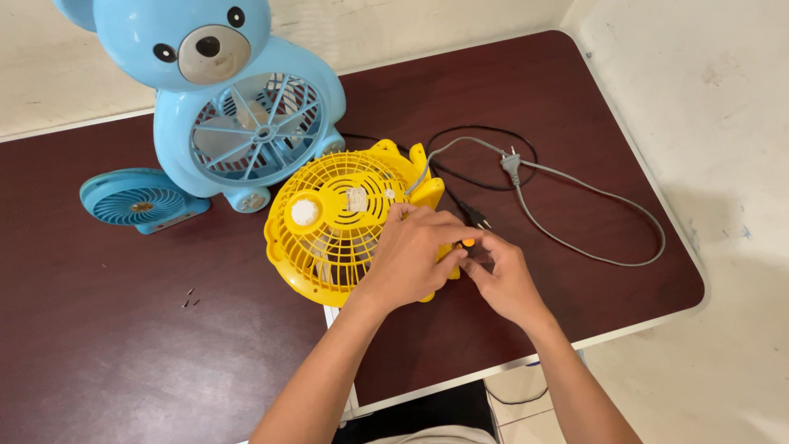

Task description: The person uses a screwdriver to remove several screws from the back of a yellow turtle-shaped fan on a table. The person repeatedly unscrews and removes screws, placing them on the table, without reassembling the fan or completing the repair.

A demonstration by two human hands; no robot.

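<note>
Your left hand (415,251) lies on the yellow fan (349,226), fingers closed over its right side, near the table's (123,362) front edge. Your right hand (503,275) pinches a small orange-tipped tool (467,242), perhaps a screwdriver, against the fan. Grey cord (575,222) trails toward the right edge.

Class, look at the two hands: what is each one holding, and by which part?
The left hand grips the yellow fan at its right edge. The right hand pinches a small orange-tipped object there; its kind cannot be told.
</note>
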